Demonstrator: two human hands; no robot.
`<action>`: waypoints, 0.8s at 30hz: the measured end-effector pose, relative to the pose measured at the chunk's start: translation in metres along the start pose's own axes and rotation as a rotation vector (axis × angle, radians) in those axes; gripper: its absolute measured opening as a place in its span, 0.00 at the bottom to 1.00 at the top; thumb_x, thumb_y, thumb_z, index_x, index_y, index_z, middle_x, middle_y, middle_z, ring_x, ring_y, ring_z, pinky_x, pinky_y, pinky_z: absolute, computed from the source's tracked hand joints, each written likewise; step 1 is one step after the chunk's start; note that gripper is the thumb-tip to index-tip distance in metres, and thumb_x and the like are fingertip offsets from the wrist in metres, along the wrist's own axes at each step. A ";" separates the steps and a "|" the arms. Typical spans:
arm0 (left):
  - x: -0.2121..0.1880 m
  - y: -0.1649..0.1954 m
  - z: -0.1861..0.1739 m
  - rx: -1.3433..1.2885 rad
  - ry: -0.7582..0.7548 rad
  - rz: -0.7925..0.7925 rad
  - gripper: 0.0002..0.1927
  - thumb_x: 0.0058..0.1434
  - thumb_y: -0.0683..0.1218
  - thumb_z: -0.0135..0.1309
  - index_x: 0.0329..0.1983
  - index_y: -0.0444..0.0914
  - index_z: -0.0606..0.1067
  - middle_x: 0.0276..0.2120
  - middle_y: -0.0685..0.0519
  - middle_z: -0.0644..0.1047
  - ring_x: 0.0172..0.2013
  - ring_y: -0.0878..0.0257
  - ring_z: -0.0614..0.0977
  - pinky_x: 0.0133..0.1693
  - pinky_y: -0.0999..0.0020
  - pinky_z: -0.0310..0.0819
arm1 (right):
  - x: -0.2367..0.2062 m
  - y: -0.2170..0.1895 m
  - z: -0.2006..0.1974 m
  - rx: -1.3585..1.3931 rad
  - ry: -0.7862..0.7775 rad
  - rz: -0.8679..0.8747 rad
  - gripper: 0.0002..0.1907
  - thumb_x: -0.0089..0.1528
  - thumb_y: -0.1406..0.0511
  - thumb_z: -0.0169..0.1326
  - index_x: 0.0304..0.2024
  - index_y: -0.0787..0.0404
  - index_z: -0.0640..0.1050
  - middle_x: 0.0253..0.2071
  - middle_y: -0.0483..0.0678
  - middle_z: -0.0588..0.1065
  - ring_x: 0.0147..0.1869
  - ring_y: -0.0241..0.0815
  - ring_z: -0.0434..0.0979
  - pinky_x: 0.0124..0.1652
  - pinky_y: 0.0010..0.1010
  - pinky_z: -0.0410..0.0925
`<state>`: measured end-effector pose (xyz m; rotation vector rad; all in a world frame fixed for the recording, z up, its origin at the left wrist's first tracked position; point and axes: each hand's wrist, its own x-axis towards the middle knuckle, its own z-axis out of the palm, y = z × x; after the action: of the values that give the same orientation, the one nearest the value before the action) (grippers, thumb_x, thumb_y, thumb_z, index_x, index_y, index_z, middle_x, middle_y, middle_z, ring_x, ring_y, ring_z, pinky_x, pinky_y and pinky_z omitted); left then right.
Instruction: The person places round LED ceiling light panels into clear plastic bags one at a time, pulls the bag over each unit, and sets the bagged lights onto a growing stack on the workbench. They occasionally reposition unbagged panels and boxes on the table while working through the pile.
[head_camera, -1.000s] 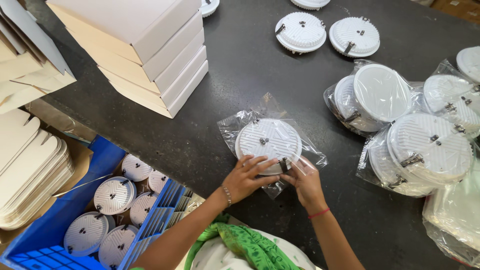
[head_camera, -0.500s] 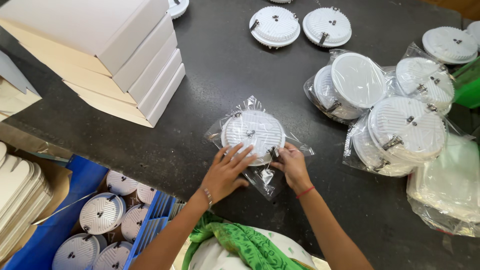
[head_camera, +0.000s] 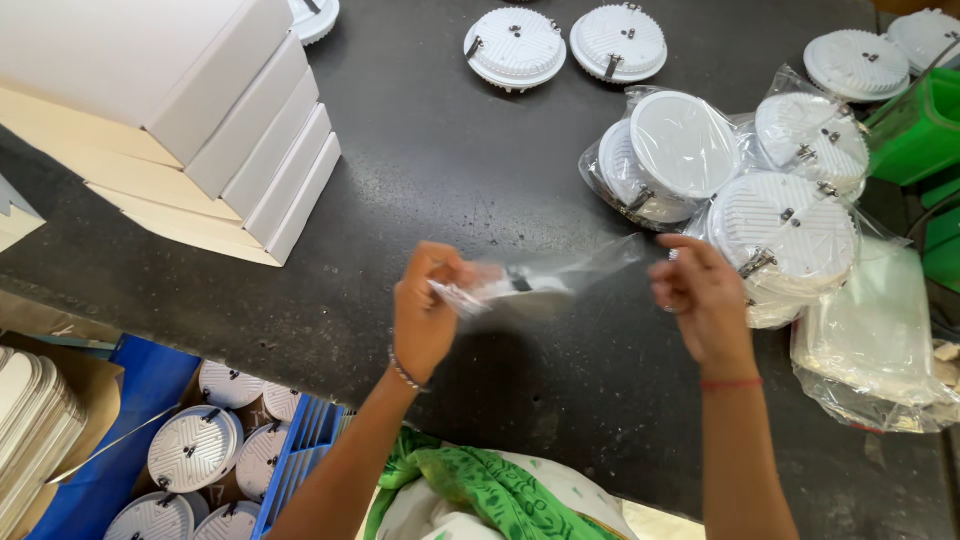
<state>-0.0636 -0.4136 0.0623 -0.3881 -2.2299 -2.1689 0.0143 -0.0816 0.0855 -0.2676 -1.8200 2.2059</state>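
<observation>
Head view: your left hand (head_camera: 425, 315) and right hand (head_camera: 705, 300) each pinch an end of the clear plastic bag (head_camera: 545, 280) above the dark bench (head_camera: 450, 180); keep both grips closed and even, so the film stays taut.

Spreading across most of the view, a dark, matte worktop (head_camera: 400, 180), catching soft, even light with faint pale smudges; running diagonally at lower left, its thick front edge, dropping to a lower level; leaning at upper left, a stack of flat white cardboard boxes (head_camera: 200, 120), stepping down like shingles; sitting below the edge, a blue plastic crate (head_camera: 130, 400), standing beside brown cardboard (head_camera: 85, 385) and a pile of pale flat sheets (head_camera: 30, 430); showing at the right edge, a green plastic bin (head_camera: 915, 135), pressing against the worktop.
</observation>
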 end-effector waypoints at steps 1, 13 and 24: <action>-0.002 0.006 0.001 -0.156 -0.030 -0.010 0.09 0.66 0.34 0.53 0.42 0.40 0.68 0.35 0.45 0.84 0.35 0.63 0.88 0.33 0.68 0.83 | 0.004 0.003 0.006 -0.091 -0.098 0.062 0.21 0.72 0.58 0.54 0.61 0.66 0.76 0.44 0.52 0.78 0.40 0.37 0.75 0.42 0.27 0.71; -0.044 0.002 0.015 -0.468 0.003 -0.245 0.03 0.67 0.37 0.53 0.42 0.34 0.71 0.40 0.43 0.83 0.34 0.63 0.84 0.37 0.69 0.80 | 0.002 0.005 0.082 -0.375 -0.834 0.263 0.22 0.59 0.61 0.62 0.53 0.67 0.81 0.43 0.47 0.82 0.46 0.35 0.80 0.47 0.27 0.73; -0.046 0.055 0.024 0.326 -0.014 0.116 0.04 0.59 0.41 0.60 0.37 0.38 0.81 0.34 0.50 0.80 0.26 0.58 0.81 0.31 0.66 0.76 | -0.020 0.004 0.105 -0.690 -0.838 -0.093 0.13 0.64 0.61 0.57 0.45 0.63 0.81 0.27 0.51 0.79 0.29 0.32 0.73 0.33 0.28 0.72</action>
<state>-0.0047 -0.3970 0.1074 -0.5069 -2.4411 -1.7123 0.0005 -0.1863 0.1012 0.7149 -2.9022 1.6346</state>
